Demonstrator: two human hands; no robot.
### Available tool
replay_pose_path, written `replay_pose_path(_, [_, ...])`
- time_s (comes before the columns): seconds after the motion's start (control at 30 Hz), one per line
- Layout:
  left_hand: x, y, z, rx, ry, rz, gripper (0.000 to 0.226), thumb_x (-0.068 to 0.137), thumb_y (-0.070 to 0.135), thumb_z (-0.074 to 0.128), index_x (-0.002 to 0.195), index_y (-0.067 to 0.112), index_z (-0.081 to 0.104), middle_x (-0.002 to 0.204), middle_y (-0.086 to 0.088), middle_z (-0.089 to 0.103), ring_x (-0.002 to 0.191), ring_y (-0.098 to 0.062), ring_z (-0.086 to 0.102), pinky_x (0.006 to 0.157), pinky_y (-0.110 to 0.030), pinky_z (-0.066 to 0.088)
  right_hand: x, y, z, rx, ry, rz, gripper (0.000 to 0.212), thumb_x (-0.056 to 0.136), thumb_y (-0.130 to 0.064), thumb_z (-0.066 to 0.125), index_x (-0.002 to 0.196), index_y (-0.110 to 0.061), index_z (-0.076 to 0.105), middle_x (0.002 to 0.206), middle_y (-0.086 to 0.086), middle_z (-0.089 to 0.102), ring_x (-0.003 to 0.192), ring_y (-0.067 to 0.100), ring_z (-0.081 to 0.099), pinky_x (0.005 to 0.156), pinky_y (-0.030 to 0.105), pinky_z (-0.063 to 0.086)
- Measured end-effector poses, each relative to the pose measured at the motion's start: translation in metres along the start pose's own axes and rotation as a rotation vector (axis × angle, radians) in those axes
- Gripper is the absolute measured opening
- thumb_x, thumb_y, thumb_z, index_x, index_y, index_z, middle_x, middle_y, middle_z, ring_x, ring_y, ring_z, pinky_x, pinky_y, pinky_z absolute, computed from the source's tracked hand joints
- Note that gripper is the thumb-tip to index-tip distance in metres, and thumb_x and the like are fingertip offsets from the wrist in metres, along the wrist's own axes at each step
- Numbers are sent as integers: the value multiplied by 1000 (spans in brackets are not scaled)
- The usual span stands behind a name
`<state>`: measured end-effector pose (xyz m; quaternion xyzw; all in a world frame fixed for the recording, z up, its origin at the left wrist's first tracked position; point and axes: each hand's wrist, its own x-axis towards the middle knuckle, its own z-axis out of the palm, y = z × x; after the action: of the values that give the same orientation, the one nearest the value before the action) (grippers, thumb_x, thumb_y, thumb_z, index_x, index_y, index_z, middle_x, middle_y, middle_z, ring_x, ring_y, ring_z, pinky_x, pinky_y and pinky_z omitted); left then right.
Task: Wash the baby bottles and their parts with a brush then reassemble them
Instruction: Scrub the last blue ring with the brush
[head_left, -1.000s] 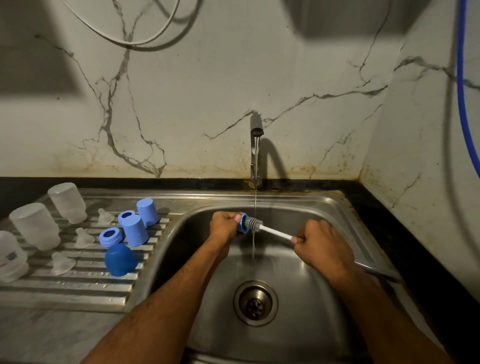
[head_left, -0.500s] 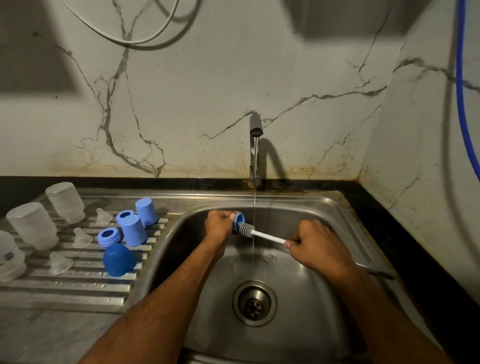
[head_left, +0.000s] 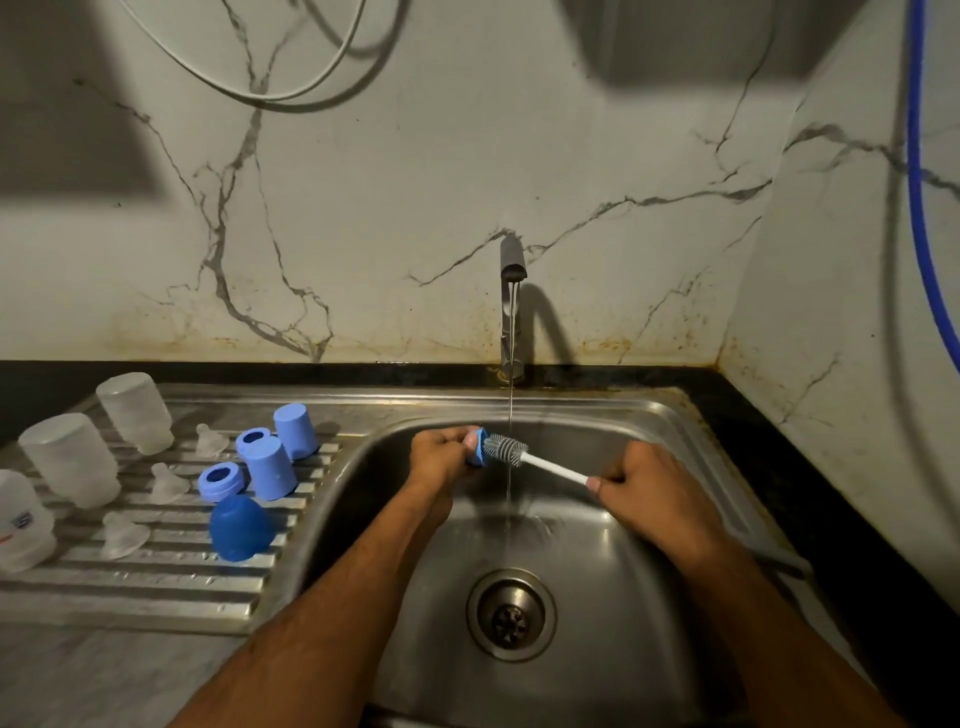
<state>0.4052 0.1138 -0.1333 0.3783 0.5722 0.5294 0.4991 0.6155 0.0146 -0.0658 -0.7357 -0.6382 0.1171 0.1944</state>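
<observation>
1. Over the steel sink basin (head_left: 649, 597), under the thin stream from the tap (head_left: 511, 270): left hand (head_left: 441, 460) curls round a small blue collar ring (head_left: 475, 451), thumb on its rim, open side turned toward the brush.
2. Right hand (head_left: 649, 486) is fisted round the white handle of the bottle brush (head_left: 524, 457); grey bristle head sits at the ring's mouth, tip just inside or touching, cannot tell which.
3. Handling, judged: ring is light, rigid plastic, slick when wet. Hold it by the outer wall, not the threaded inside. Bristles look soft and flexible.
4. Draining board (head_left: 156, 582), left of basin: three frosted bottle bodies (head_left: 70, 460) upended, clear teats (head_left: 166, 483), pale blue caps (head_left: 270, 467), another collar ring (head_left: 221, 480), one darker blue dome cap (head_left: 240, 527).
5. Judged: washing underway; nothing reassembled yet.
</observation>
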Motion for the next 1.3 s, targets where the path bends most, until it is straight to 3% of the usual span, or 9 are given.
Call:
replay_pose_path(0.13, [0, 0, -3, -151, 48, -183, 17, 85, -8, 66, 102, -5, 65, 102, -23, 65, 84, -29, 65, 59, -31, 61, -2, 8, -3, 6, 12, 47, 22, 92, -34, 69, 75, -20, 66, 75, 1, 66, 68, 9, 59, 60, 26, 45])
replay_pose_path(0.47, [-11, 8, -13, -638, -86, -466, 22, 95, -13, 44, 108, -4, 59, 118, -21, 54, 115, -33, 53, 99, -46, 50, -6, 5, 1, 65, 32, 46, 31, 90, -38, 70, 70, -14, 70, 68, 2, 68, 66, 15, 65, 72, 39, 58])
replay_pose_path(0.6, [-13, 8, -8, -649, -50, -459, 38, 95, -15, 27, 107, 0, 60, 106, -25, 52, 93, -35, 53, 87, -43, 49, -14, -9, 2, 33, -10, 9, 34, 95, -35, 65, 66, -21, 55, 67, -4, 58, 60, 3, 52, 55, 18, 38])
replay_pose_path(0.73, [-9, 4, -4, -660, -37, -455, 50, 94, -15, 22, 124, 3, 58, 120, -24, 48, 89, -33, 53, 91, -42, 48, -14, -19, 14, -33, 1, -6, 32, 98, -38, 59, 71, -26, 48, 69, -8, 51, 63, 4, 50, 59, 22, 41])
replay_pose_path(0.87, [-8, 6, 7, -602, -59, -430, 44, 99, -8, 25, 125, 7, 57, 101, -22, 53, 84, -31, 54, 64, -41, 59, -11, -25, 19, -81, 28, -59, 22, 100, -40, 55, 89, -21, 59, 83, -2, 58, 76, 14, 59, 67, 30, 48])
replay_pose_path(1.03, [7, -1, -2, -636, 56, -402, 26, 97, -9, 40, 89, 4, 61, 66, -15, 63, 79, -23, 57, 86, -44, 51, -16, -23, 15, -117, -21, -83, 21, 100, -39, 56, 85, -25, 52, 74, -9, 50, 65, 3, 48, 55, 20, 36])
replay_pose_path(1.1, [9, -2, -5, -673, 84, -408, 24, 96, -11, 41, 86, 1, 59, 77, -16, 59, 77, -24, 57, 94, -44, 52, -17, -24, 14, -129, -21, -83, 22, 99, -40, 57, 83, -25, 50, 74, -9, 49, 64, 3, 47, 56, 21, 35])
replay_pose_path(1.2, [5, -3, 4, -580, 19, -400, 27, 97, -9, 40, 89, 3, 63, 75, -10, 61, 75, -20, 57, 67, -37, 55, -14, -29, 16, -129, 8, -89, 24, 100, -39, 55, 84, -23, 47, 77, -7, 48, 68, 9, 48, 61, 25, 37])
replay_pose_path(1.3, [-1, -2, 14, -522, -36, -384, 35, 97, -10, 39, 115, 4, 65, 87, -9, 63, 78, -18, 58, 66, -33, 50, -9, -30, 19, -77, 19, -71, 26, 100, -37, 55, 82, -22, 45, 81, -5, 48, 69, 10, 48, 59, 25, 35])
